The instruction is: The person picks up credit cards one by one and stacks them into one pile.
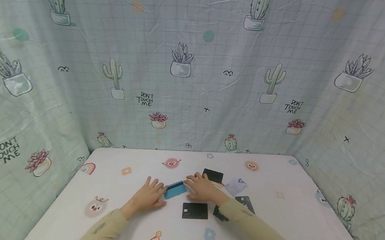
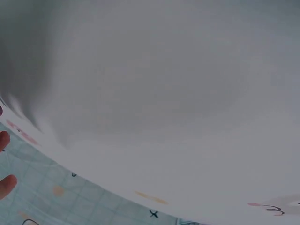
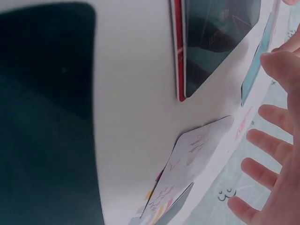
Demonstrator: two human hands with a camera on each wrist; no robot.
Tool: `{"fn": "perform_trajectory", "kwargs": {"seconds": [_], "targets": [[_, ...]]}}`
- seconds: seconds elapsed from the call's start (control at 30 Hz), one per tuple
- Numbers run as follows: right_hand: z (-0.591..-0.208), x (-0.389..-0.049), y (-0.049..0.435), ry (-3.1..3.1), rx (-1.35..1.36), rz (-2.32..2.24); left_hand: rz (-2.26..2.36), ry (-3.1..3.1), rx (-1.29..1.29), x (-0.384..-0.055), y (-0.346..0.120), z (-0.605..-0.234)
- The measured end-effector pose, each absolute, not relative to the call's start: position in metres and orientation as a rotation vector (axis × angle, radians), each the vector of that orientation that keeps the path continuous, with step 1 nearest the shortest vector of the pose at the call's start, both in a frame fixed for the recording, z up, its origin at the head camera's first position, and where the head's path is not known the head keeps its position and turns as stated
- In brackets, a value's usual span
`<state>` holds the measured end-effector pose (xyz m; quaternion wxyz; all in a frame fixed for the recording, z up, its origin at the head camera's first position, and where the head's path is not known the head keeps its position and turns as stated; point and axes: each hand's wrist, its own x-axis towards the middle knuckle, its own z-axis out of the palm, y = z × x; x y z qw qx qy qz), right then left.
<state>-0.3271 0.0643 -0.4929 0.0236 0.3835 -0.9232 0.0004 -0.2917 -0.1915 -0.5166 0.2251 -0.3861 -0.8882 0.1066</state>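
Observation:
A blue card (image 1: 176, 193) with a dark stripe lies tilted on the white table, between both hands in the head view. My left hand (image 1: 148, 194) is at its left end, fingers spread and fingertips right at the edge. Only a few left fingertips (image 2: 6, 186) show at the border of the left wrist view. My right hand (image 1: 204, 188) reaches over the card's right end, fingertips close to its corner. In the right wrist view the right hand's fingers (image 3: 265, 173) are extended and apart, and the blue card (image 3: 257, 68) shows beside the thumb.
Below the right hand lies a black card (image 1: 195, 213) marked VIP. Another black card (image 1: 213, 175) is behind that hand, with a pale card (image 1: 238, 185) to its right. More dark cards (image 1: 246, 203) lie partly under the right forearm. Patterned curtains (image 1: 195, 90) surround the table.

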Motion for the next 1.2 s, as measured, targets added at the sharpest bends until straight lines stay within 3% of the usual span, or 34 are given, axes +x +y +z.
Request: {"fn": "perform_trajectory", "kwargs": {"seconds": [1.2], "targets": [[-0.503, -0.334, 0.048, -2.724, 1.249, -0.273, 0.508, -2.423, -1.037, -0.302, -0.178, -0.516]]}}
